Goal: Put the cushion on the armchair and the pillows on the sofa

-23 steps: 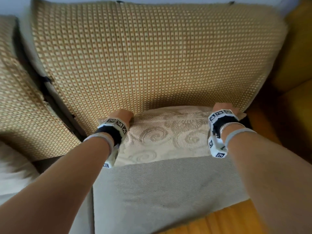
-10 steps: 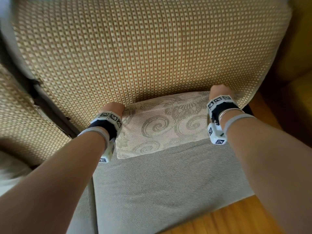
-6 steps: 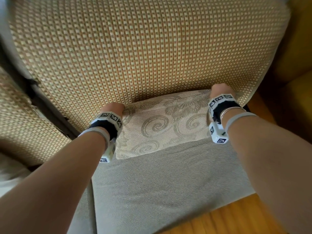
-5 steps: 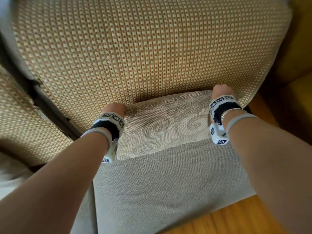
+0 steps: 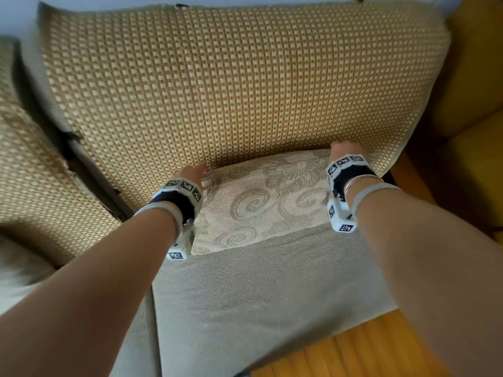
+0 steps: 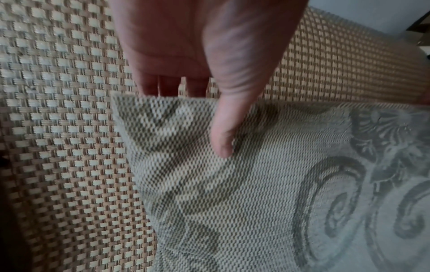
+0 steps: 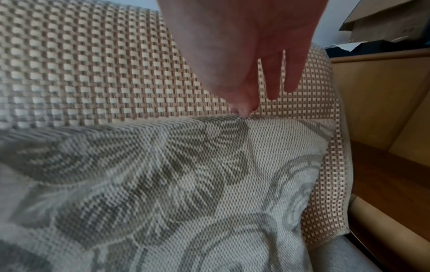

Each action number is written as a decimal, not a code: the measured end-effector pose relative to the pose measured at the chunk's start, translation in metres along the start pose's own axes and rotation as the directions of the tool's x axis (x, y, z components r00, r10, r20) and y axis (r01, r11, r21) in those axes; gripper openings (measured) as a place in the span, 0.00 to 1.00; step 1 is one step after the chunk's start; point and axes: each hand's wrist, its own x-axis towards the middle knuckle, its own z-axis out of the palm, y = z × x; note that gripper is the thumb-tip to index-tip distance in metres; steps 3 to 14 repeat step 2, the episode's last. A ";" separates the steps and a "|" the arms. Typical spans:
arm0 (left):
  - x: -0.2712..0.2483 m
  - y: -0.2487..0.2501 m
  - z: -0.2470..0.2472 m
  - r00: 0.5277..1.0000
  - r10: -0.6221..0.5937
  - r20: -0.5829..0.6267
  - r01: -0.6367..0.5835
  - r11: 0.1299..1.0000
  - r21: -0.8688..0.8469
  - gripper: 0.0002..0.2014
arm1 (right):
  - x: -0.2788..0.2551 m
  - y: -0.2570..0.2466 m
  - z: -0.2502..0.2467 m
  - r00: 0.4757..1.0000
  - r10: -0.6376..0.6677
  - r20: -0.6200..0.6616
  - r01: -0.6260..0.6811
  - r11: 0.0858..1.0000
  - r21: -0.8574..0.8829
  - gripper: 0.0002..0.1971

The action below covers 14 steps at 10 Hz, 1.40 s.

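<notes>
So from the head cam I've got both arms stretched out over the seat (image 5: 272,295), with the swirl-pattern pillow (image 5: 261,205) standing on its long edge against the woven backrest (image 5: 231,91), long axis running 9 to 3 o'clock. My left hand (image 5: 190,172) is at the pillow's top corner around 10 o'clock, my right hand (image 5: 343,151) at the opposite top corner around 2 o'clock, so each one has its own end and neither is nearer. There's a yellow chair (image 5: 473,104) off at 3 o'clock and wood floor (image 5: 353,355) down at 5. Left wrist cam: thumb (image 6: 223,139) lies on the front face of the pillow (image 6: 232,193), fingers (image 6: 163,86) tucked behind the top edge, so that corner is pinched. The pillow hangs away toward 6 o'clock from the fingertips. Right wrist cam: thumb and a fingertip (image 7: 242,108) nip the top seam of the pillow (image 7: 186,174), the other fingers (image 7: 277,81) hang straight and loose over the backrest. I'd guess the pillow is about placed, and letting go cleanly depends on it leaning back at 12 and not tipping forward.
</notes>
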 end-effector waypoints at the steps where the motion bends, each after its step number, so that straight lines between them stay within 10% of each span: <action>1: -0.013 -0.004 -0.011 1.000 0.017 -0.018 -0.017 1.000 -0.010 0.35 | -0.018 -0.002 -0.015 0.997 0.021 0.077 -0.023 0.999 0.022 0.09; 14: -0.030 -0.012 -0.025 0.998 0.028 -0.054 -0.031 0.998 -0.051 0.28 | -0.033 -0.014 -0.027 0.995 0.024 0.098 -0.035 0.992 0.120 0.16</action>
